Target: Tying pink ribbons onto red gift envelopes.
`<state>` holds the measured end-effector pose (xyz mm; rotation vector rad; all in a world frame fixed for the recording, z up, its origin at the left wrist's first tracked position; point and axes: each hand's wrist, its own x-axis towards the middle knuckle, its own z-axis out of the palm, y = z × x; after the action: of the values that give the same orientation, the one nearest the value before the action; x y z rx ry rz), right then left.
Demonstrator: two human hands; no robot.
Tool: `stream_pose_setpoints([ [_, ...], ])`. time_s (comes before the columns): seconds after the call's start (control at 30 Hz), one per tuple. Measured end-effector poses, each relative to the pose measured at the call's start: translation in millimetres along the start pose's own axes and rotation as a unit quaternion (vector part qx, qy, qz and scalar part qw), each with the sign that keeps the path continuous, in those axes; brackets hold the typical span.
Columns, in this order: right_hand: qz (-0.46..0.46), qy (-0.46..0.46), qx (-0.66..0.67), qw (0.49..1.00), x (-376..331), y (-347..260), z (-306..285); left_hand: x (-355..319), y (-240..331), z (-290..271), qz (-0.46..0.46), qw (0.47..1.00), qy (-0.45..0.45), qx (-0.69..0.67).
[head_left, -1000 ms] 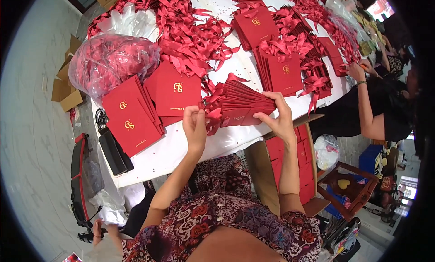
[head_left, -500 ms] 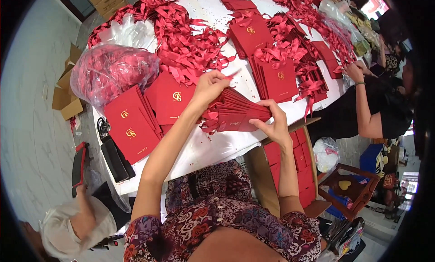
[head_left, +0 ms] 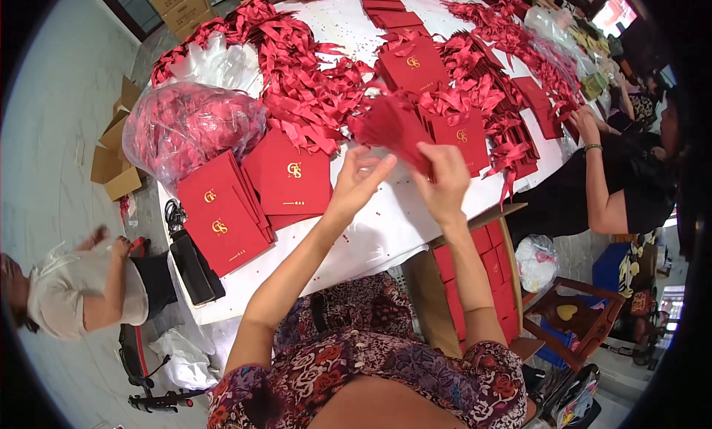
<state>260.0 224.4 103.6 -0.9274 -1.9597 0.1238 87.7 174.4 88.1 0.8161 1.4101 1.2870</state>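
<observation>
A person seated at a white desk (head_left: pixel 386 229) lifts a fanned bundle of flat red paper envelopes (head_left: pixel 393 125) above the desk's near edge, both hands raised. The right hand (head_left: pixel 445 184) is closed around the bundle's lower end, thumb and fingers pinching it, while the left hand (head_left: pixel 357 184) is open, its spread fingers just beside the bundle's bottom edge; whether they touch it cannot be told. On the desk to the left lie 2 stacks of red folders with gold emblems (head_left: pixel 252 195), and behind them a clear plastic bag stuffed with red ribbon (head_left: pixel 189 129). Loose red ribbon bows (head_left: pixel 311 80) are heaped across the middle of the desk, with further red folders among them. A brown cardboard box holding red folders (head_left: pixel 475 281) stands at the person's right knee. Another person in black (head_left: pixel 615 184) leans on the desk's right side, and a person in a light top (head_left: pixel 81 292) crouches on the floor at left.
</observation>
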Motion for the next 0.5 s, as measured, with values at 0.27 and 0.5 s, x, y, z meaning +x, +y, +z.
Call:
stream_pose_setpoints([
  [0.27,-0.088,-0.084,-0.035,0.992,-60.2,-10.1,48.3,33.3,-39.6,-5.9,-0.128,0.961,0.028,-0.244],
  [0.5,0.274,0.006,0.128,0.953,-99.5,-25.5,33.1,34.8,-74.4,-17.6,-0.083,0.967,0.060,-0.232],
])
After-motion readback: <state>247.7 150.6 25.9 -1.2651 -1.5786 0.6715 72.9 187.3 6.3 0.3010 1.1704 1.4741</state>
